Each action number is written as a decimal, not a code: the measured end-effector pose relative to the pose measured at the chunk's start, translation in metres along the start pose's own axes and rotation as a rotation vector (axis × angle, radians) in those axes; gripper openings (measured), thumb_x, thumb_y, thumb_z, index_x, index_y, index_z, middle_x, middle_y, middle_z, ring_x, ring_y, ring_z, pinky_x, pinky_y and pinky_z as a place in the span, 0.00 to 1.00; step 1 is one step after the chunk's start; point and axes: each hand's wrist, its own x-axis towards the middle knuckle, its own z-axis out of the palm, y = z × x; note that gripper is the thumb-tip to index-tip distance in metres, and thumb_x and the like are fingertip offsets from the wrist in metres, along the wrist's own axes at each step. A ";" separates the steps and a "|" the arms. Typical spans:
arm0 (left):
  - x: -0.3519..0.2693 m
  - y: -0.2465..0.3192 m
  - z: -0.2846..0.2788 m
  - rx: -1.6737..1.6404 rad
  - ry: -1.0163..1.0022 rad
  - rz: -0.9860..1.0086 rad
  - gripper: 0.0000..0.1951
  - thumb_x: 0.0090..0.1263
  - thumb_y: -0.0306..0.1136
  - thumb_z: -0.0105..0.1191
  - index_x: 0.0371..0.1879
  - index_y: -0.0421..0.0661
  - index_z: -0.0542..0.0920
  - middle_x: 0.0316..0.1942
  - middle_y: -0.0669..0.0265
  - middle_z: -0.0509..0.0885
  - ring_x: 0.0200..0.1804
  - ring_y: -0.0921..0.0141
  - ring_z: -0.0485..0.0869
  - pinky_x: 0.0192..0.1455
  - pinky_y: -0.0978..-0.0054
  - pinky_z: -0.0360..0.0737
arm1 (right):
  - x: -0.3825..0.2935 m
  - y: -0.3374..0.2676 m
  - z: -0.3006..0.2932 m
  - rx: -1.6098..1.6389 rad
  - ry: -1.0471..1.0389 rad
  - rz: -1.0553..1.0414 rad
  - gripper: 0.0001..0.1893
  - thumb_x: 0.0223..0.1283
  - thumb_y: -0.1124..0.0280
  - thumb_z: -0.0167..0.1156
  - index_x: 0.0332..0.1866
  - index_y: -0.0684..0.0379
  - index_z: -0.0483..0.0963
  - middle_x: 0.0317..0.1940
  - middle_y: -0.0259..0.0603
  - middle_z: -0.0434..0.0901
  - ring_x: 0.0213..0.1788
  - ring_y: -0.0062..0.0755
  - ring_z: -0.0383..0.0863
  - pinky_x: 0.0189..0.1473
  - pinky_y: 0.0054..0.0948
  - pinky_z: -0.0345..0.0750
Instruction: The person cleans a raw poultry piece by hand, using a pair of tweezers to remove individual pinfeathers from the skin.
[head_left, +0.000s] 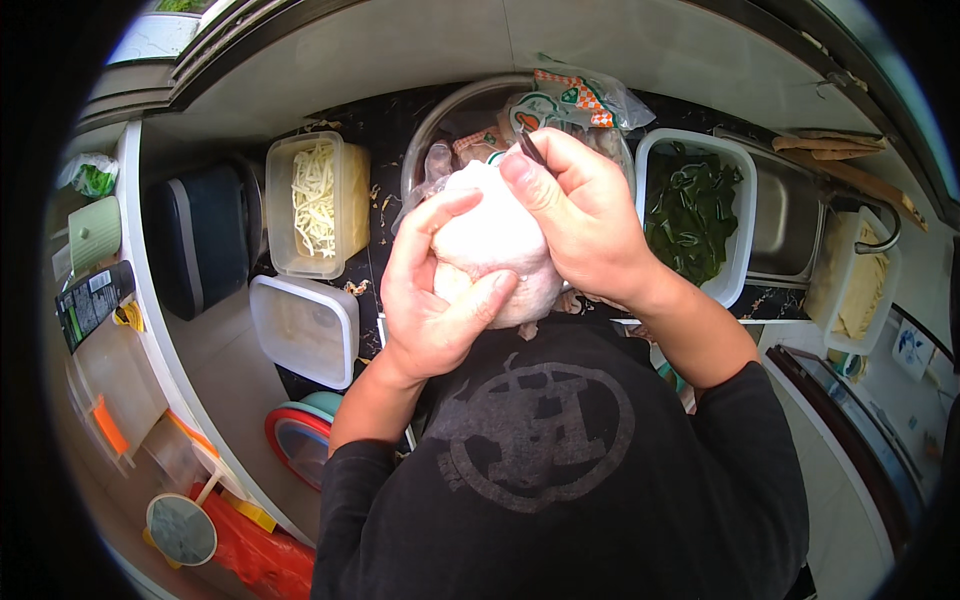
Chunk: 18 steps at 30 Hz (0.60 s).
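Note:
A pale, raw plucked bird (491, 240), likely a chicken or duck, is held up in front of my chest. My left hand (442, 292) cups it from the left, thumb pressed across its lower side. Between the thumb and forefinger of my right hand (581, 214) is a slim dark tool (531, 148); whether it is tweezers or a small knife cannot be told. That hand rests against the bird's upper right side. Behind the bird is a large metal bowl (429, 120) containing printed plastic packaging (574, 97) and other pieces, partly hidden by my hands.
Left on the dark patterned counter are a plastic tub of pale shreds (313, 199) and a translucent container (304, 330). To the right, a white tub (742, 289) holds dark green leafy pieces (690, 210), beside a steel sink (784, 217) with a curved faucet (881, 244).

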 end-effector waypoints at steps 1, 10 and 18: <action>0.000 0.001 0.001 -0.028 0.036 -0.033 0.34 0.59 0.21 0.65 0.66 0.34 0.66 0.64 0.54 0.70 0.66 0.65 0.72 0.69 0.65 0.71 | -0.001 -0.002 -0.003 -0.091 -0.008 -0.010 0.13 0.72 0.61 0.60 0.42 0.64 0.75 0.32 0.36 0.80 0.37 0.18 0.77 0.38 0.23 0.75; -0.003 0.011 0.007 -0.097 0.003 -0.088 0.35 0.60 0.19 0.58 0.69 0.33 0.61 0.64 0.54 0.70 0.67 0.65 0.72 0.71 0.64 0.68 | -0.008 0.001 -0.006 -0.382 -0.098 -0.178 0.16 0.67 0.61 0.65 0.38 0.63 0.72 0.28 0.32 0.74 0.33 0.15 0.69 0.33 0.23 0.71; -0.006 0.013 0.004 -0.169 -0.015 -0.062 0.36 0.60 0.21 0.57 0.69 0.33 0.60 0.65 0.52 0.69 0.68 0.63 0.71 0.72 0.63 0.68 | -0.003 0.004 -0.005 -0.189 -0.051 -0.060 0.15 0.71 0.64 0.60 0.33 0.66 0.73 0.22 0.37 0.74 0.28 0.18 0.69 0.30 0.26 0.71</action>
